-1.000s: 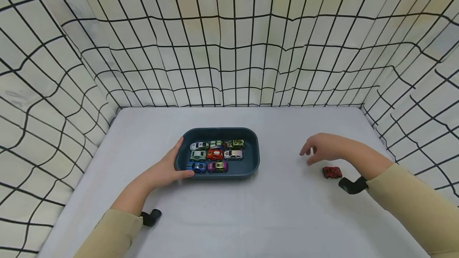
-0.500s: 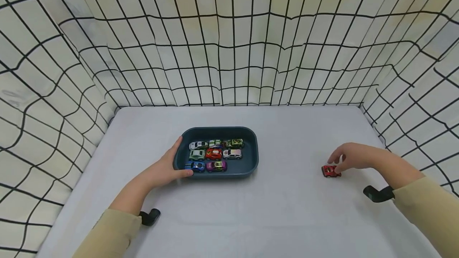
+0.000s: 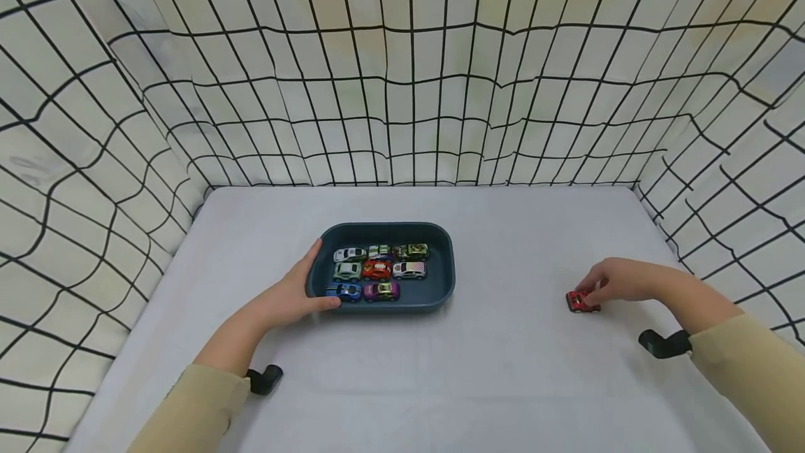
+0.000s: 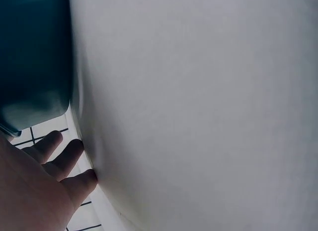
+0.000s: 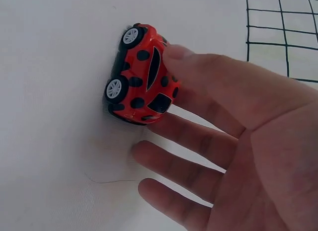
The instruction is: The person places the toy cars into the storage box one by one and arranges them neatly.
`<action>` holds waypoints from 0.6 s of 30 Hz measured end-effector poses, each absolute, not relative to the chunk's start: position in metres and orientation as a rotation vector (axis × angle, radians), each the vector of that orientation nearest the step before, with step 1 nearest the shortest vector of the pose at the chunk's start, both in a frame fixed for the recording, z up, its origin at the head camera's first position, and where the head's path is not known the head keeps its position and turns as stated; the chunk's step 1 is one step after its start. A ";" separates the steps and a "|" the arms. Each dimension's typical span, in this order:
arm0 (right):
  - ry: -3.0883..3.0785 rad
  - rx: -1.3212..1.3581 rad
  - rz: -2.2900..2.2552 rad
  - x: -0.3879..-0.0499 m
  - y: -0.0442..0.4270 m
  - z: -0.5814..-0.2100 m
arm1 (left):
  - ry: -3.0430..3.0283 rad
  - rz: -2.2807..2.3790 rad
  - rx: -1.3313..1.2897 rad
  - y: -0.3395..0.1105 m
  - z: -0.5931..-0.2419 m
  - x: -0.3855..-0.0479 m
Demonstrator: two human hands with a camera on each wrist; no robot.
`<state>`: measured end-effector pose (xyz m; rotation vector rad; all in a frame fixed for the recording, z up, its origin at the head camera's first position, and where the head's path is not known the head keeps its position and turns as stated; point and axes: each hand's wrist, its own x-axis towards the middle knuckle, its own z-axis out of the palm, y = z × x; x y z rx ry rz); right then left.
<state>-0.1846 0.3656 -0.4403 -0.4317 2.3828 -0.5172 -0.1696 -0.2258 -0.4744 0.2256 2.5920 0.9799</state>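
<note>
A dark blue-green tray point(image 3: 443, 296) stands on the white tabletop, with several small toy cars in rows inside it. My left hand point(image 3: 291, 300) holds the tray's left end, thumb over the front rim and a finger at the left rim. In the left wrist view the tray's outer wall point(image 4: 35, 57) shows beside spread fingers point(image 4: 67, 159). To the right, my right hand point(image 3: 632, 279) pinches a red toy car point(image 3: 575, 301) with black spots. In the right wrist view its thumb point(image 5: 179, 54) lies on the car's upper side; the other fingers are partly behind it.
Inside the tray are a red toy car point(image 3: 376, 270), a purple one point(image 3: 381, 291) and a blue one point(image 3: 344, 291), among others. A black grid net point(image 3: 409, 82) over white walls surrounds the back and sides of the white tabletop point(image 3: 440, 383).
My right hand has moved right and down onto the red spotted car and now pinches it. The left hand stays at the tray, which has not moved.
</note>
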 end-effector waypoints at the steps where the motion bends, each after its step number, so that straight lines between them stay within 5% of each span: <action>1: 2.380 -0.422 -0.517 -0.185 0.365 -0.440 | 2.593 0.980 0.225 -0.226 -0.474 -0.170; 18: 2.330 -0.391 -0.506 -0.190 0.366 -0.439 | 2.585 0.970 0.236 -0.228 -0.476 -0.171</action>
